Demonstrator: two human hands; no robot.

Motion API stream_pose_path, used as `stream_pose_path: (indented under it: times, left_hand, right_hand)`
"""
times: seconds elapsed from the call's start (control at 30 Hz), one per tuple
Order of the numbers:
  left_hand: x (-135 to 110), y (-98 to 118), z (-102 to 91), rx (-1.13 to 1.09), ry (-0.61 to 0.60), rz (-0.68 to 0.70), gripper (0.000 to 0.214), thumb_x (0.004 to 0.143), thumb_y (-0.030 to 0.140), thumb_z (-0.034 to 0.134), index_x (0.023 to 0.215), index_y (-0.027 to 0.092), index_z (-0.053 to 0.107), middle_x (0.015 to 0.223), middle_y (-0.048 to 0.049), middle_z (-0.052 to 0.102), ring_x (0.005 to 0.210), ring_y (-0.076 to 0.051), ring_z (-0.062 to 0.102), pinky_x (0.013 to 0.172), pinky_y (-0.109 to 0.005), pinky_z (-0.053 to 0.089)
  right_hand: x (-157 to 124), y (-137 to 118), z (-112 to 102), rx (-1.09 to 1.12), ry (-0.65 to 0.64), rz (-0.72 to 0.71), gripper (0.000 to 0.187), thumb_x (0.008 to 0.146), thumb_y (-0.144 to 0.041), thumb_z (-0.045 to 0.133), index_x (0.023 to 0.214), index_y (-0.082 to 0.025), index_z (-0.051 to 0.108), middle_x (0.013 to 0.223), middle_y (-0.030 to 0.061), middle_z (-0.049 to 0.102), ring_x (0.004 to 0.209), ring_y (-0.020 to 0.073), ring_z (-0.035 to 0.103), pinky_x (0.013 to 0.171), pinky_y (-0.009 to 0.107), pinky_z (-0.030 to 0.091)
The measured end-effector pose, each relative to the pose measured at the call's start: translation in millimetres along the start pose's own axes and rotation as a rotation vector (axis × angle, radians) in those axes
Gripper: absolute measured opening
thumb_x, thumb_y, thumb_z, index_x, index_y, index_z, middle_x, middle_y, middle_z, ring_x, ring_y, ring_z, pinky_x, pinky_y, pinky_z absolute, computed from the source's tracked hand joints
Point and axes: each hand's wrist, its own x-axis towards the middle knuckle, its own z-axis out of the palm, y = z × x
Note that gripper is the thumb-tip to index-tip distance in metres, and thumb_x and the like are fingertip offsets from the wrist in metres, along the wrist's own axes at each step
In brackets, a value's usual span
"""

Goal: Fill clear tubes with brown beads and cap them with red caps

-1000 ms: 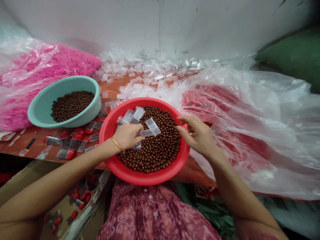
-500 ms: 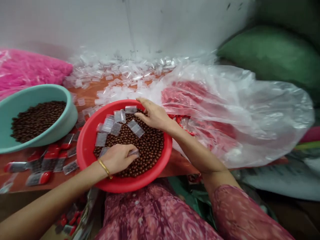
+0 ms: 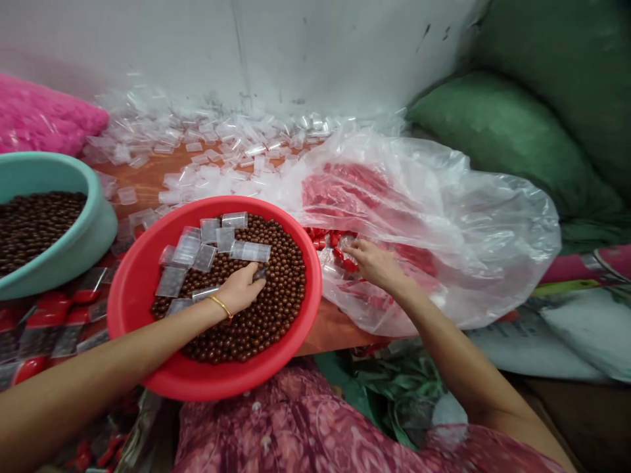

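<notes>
Small container [image 3: 259, 273] pinched in the left hand [image 3: 240, 289], thumb and fingers closed on it and hiding most of it, right over the brown beads [image 3: 283, 282] in the red basin [image 3: 131, 309]! Clear cases [image 3: 171, 281] lie on those beads, just beyond that wrist. Over to the right hand [image 3: 377, 264]: fingertips at the red pieces [image 3: 336, 238] by the plastic bag [image 3: 486, 190], and whether they grasp one, I can't tell. Teal basin [image 3: 96, 220] off to the left.
</notes>
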Motion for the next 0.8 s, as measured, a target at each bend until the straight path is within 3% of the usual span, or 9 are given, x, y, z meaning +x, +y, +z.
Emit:
stream_pose_path:
  times: [0.1, 0.17, 0.3, 0.43, 0.53, 0.6, 0.67, 0.73, 0.8]
  left_hand:
    - [-5, 2, -7.2, 0.264, -0.049, 0.023, 0.020, 0.082, 0.020, 0.047, 0.094, 0.016, 0.061, 0.096, -0.0079, 0.066, 0.094, -0.020, 0.063, 0.084, -0.031, 0.048]
    - [-7, 6, -10.7, 0.374, -0.050, 0.035, 0.021, 0.083, 0.021, 0.046, 0.095, 0.016, 0.063, 0.100, -0.0095, 0.066, 0.097, -0.022, 0.062, 0.086, -0.032, 0.047]
    - [-4, 10, -8.0, 0.272, -0.052, -0.019, 0.019, 0.082, 0.023, 0.048, 0.093, 0.015, 0.062, 0.090, -0.0084, 0.069, 0.088, -0.022, 0.064, 0.079, -0.032, 0.049]
    - [0, 4, -2.6, -0.218, -0.072, -0.140, 0.012, 0.080, 0.019, 0.052, 0.089, 0.015, 0.058, 0.075, -0.0015, 0.065, 0.072, -0.015, 0.062, 0.066, -0.025, 0.049]
    - [-3, -1, -5.4, -0.680, -0.166, -0.233, 0.013, 0.081, 0.017, 0.052, 0.093, 0.015, 0.055, 0.073, 0.0015, 0.063, 0.067, -0.010, 0.060, 0.059, -0.020, 0.048]
    - [-7, -3, -10.8, -0.909, -0.202, -0.233, 0.018, 0.080, 0.019, 0.057, 0.097, 0.015, 0.055, 0.079, 0.0002, 0.065, 0.071, -0.009, 0.062, 0.064, -0.019, 0.049]
    - [-11, -5, -17.1, -1.077, -0.221, -0.185, 0.025, 0.077, 0.023, 0.064, 0.098, 0.016, 0.055, 0.094, -0.0033, 0.067, 0.080, -0.010, 0.065, 0.073, -0.022, 0.050]
    - [-15, -5, -22.5, -1.202, -0.232, -0.120, 0.034, 0.072, 0.028, 0.071, 0.099, 0.017, 0.054, 0.109, -0.0066, 0.065, 0.087, -0.012, 0.065, 0.081, -0.027, 0.050]
    - [-19, -5, -25.6, -1.279, -0.214, -0.048, 0.041, 0.066, 0.030, 0.076, 0.098, 0.018, 0.053, 0.113, -0.0080, 0.065, 0.091, -0.014, 0.065, 0.087, -0.031, 0.049]
  right_hand:
    - [6, 4, 2, -0.103, -0.015, -0.305, 0.039, 0.088, -0.012, 0.044, 0.121, -0.023, 0.060, 0.134, 0.0125, 0.051, 0.107, 0.0257, 0.052, 0.078, 0.035, 0.040]
    - [12, 9, 2, -0.122, -0.023, -0.451, 0.038, 0.088, -0.011, 0.045, 0.120, -0.023, 0.060, 0.132, 0.0116, 0.054, 0.110, 0.0257, 0.050, 0.083, 0.038, 0.038]
    - [19, 20, 5, -0.082, -0.007, -0.512, 0.032, 0.084, -0.007, 0.046, 0.109, -0.016, 0.064, 0.117, 0.0133, 0.063, 0.108, 0.0237, 0.051, 0.091, 0.039, 0.035]
    - [17, 23, 9, -0.018, -0.017, -0.361, 0.017, 0.080, -0.015, 0.050, 0.086, -0.011, 0.066, 0.096, 0.0177, 0.067, 0.097, 0.0260, 0.057, 0.092, 0.041, 0.037]
    - [7, 16, 8, 0.175, 0.042, -0.041, 0.017, 0.078, -0.024, 0.049, 0.084, -0.015, 0.061, 0.079, 0.0127, 0.066, 0.077, 0.0235, 0.059, 0.075, 0.037, 0.044]
    - [0, 6, 3, 0.389, 0.155, 0.200, 0.020, 0.078, -0.029, 0.047, 0.091, -0.017, 0.058, 0.072, 0.0070, 0.063, 0.061, 0.0191, 0.056, 0.059, 0.032, 0.044]
    - [-7, -7, -6, 0.645, 0.291, 0.350, 0.022, 0.078, -0.035, 0.048, 0.091, -0.019, 0.056, 0.065, 0.0012, 0.057, 0.051, 0.0151, 0.050, 0.049, 0.028, 0.040]
    - [-10, -21, -16, 0.918, 0.377, 0.398, 0.022, 0.078, -0.041, 0.050, 0.085, -0.021, 0.054, 0.058, -0.0033, 0.049, 0.046, 0.0120, 0.044, 0.045, 0.026, 0.039]
    - [-11, -35, -28, 1.188, 0.372, 0.380, 0.028, 0.079, -0.049, 0.048, 0.081, -0.021, 0.053, 0.052, -0.0062, 0.040, 0.042, 0.0099, 0.039, 0.040, 0.024, 0.036]
